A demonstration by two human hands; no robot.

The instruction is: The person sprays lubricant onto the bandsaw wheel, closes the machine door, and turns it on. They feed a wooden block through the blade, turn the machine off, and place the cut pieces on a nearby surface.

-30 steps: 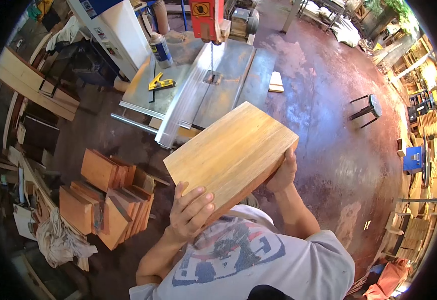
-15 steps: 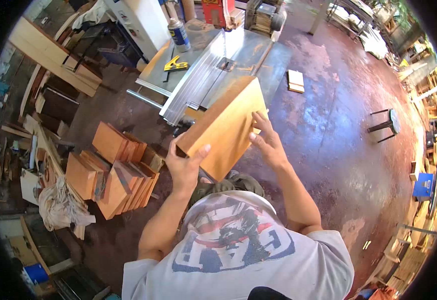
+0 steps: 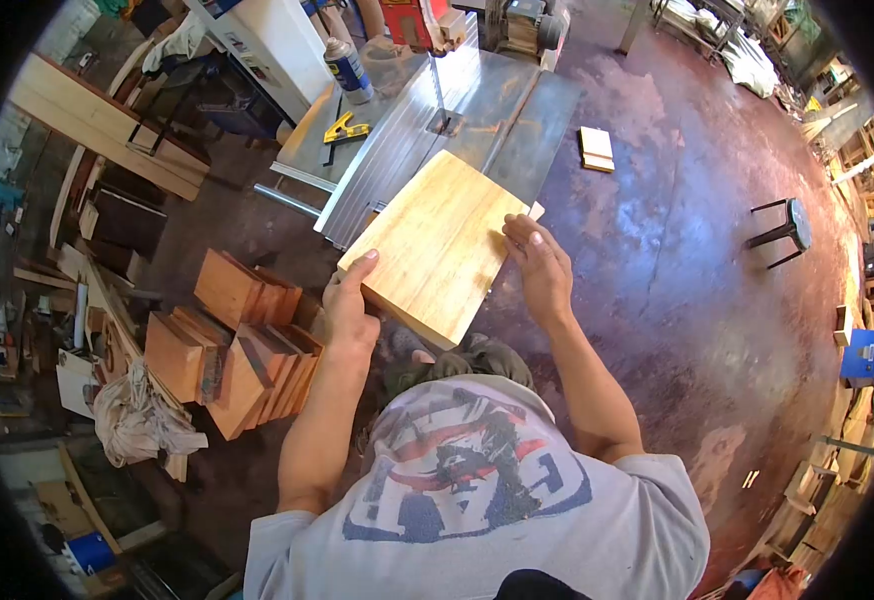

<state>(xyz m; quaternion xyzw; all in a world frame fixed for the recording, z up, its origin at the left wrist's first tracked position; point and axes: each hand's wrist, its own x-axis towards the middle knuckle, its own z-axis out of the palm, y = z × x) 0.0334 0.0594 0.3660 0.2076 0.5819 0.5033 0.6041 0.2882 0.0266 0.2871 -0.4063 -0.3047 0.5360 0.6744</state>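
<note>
A thick, pale wooden block (image 3: 442, 245) is held in front of my chest with its broad face turned up. My left hand (image 3: 350, 308) grips its left corner, the thumb lying on the upper face and the other fingers hidden beneath. Along the right edge, my right hand (image 3: 539, 265) presses against the block with its fingers close together. Just beyond the block is the metal saw table (image 3: 532, 125), partly covered by it. A vertical blade (image 3: 436, 85) rises from that table below a red guard (image 3: 412, 22).
Several reddish-brown blocks (image 3: 267, 375) are stacked at the left, beside a crumpled cloth (image 3: 137, 415). A yellow square (image 3: 347, 128) and a spray can (image 3: 347, 70) rest on the saw table. Pale boards (image 3: 597, 148) and a dark stool (image 3: 782, 232) stand on the floor to the right.
The block has been tipped from a steep tilt to nearly flat, its broad face now upward. My right hand has shifted from that face to the right edge; my left stays at the left corner.
</note>
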